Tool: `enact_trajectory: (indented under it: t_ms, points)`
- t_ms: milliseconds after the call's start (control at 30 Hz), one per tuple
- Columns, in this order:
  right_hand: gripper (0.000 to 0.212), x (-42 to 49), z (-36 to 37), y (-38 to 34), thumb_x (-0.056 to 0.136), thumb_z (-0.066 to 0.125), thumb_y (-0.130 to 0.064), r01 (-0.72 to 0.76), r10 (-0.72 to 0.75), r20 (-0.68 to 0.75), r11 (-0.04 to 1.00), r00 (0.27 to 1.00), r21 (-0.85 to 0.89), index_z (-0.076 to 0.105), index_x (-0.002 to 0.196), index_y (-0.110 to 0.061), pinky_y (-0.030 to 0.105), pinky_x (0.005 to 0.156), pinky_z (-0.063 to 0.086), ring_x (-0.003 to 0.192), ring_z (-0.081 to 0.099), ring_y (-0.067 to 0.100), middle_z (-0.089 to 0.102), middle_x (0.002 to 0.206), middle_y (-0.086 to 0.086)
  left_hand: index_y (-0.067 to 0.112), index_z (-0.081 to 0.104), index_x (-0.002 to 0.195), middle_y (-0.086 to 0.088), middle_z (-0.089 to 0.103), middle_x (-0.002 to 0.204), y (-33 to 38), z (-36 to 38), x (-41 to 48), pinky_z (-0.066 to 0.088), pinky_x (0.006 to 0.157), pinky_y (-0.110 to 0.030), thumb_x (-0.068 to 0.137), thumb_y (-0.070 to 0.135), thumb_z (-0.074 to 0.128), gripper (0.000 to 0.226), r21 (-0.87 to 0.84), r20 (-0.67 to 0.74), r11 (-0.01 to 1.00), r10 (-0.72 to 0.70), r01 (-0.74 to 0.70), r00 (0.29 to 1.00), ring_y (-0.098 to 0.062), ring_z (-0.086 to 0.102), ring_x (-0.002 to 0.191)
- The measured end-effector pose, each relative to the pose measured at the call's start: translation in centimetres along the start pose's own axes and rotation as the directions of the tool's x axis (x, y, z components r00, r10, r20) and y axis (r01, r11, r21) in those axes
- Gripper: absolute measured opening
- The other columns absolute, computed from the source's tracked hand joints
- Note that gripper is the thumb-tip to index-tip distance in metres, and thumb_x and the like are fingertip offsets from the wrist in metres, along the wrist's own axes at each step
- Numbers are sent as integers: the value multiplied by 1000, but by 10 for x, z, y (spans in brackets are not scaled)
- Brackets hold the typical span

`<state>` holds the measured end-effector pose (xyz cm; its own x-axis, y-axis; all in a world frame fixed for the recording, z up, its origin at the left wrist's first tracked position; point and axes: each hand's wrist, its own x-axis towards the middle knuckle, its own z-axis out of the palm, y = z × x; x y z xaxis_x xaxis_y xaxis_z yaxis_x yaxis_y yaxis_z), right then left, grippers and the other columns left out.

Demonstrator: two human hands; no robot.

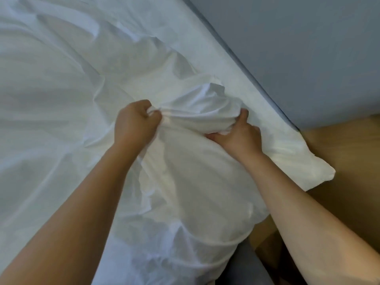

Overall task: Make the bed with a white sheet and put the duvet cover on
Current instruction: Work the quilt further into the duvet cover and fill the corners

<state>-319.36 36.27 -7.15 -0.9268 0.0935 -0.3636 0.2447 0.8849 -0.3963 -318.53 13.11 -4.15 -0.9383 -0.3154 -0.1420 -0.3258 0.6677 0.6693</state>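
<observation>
Clenching a fold of the white cover in the left hand, farther from the blue wall, pinching the same bunched heap with the right hand, fingers curled, nearer that wall, probably spreading its opening lol.

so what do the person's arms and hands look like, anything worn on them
The left hand and right hand are bare, with no gloves. The left forearm and right forearm are bare to the frame's edge: no sleeve, watch or bracelet shows, and no ring is visible.
</observation>
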Motion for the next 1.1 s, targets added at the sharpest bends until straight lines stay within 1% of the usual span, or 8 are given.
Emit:
enact_trajectory:
  t_ms: [100, 233, 367, 433, 700, 833, 967, 1100]
  points:
    - [86, -4, 0, -12, 62, 58, -80, 39, -19, 165, 993, 986, -115, 45, 124, -22, 30, 66, 36, 95, 62, 27, 65, 105, 2, 15, 47, 65, -3, 51, 63, -12, -8, -19, 34, 59, -31, 79, 27, 53, 20, 260, -34, 962, -76, 82, 997, -32, 56, 73]
    - [77, -2, -6, -23, 67, 52, -80, 35, 156, 450, 921, 880, -387, 50, 125, -31, 32, 74, 37, 107, 57, 24, 60, 119, 0, 19, 56, 111, -6, 59, 114, -12, 15, -38, 42, 79, -32, 83, 25, 55, 29, 645, 502, 761, -353, -70, 790, -27, 57, 105]
    - [64, 8, -28, -20, 75, 68, -45, -31, 112, 586, 989, 803, -146, 48, 132, -23, 36, 89, 46, 109, 55, 26, 56, 126, 5, 19, 44, 130, -6, 48, 126, 4, 17, 5, 43, 85, -32, 78, 30, 66, 58, 238, 523, 942, -328, 235, 787, -27, 52, 108]
    - [61, 17, -47, -21, 68, 64, -32, -93, 59, 588, 995, 807, 27, 49, 125, -20, 34, 79, 46, 102, 54, 25, 53, 120, 6, 11, 47, 130, -10, 53, 125, 11, 30, 23, 47, 85, -34, 80, 36, 64, 59, -74, 460, 873, -399, 483, 793, -28, 55, 103]
    - [47, 75, -43, -66, 82, 55, -45, -225, 85, 399, 921, 913, 317, 52, 116, -14, 28, 68, 43, 92, 57, 17, 61, 108, -1, 15, 45, 61, 1, 47, 61, 33, 76, 25, 32, 61, -30, 93, 31, 52, 36, -119, 317, 857, -445, 501, 837, -29, 50, 73]
    - [94, 103, -33, -87, 74, 68, -56, -279, 170, 550, 953, 818, 120, 28, 142, -4, 41, 100, 44, 118, 52, 29, 51, 133, 11, 15, 54, 87, 3, 58, 81, 21, 59, 35, 44, 72, -34, 85, 48, 59, 34, -210, 119, 752, -615, 625, 779, -23, 57, 80]
    - [72, 117, -15, -100, 73, 78, -33, -218, 61, 547, 949, 835, 227, 48, 132, -5, 38, 102, 43, 119, 54, 27, 55, 131, 10, 7, 44, 112, -7, 56, 109, 14, 61, 51, 44, 76, -34, 75, 60, 65, 69, -114, -4, 732, -676, 671, 737, -28, 57, 96]
    - [41, 116, -7, -95, 74, 76, -24, -103, -10, 495, 974, 869, 201, 58, 107, -7, 45, 95, 47, 106, 60, 29, 64, 109, 8, 15, 42, 81, 2, 52, 78, 22, 87, 61, 35, 64, -30, 91, 45, 54, 34, -211, 47, 763, -617, 611, 786, -22, 51, 75]
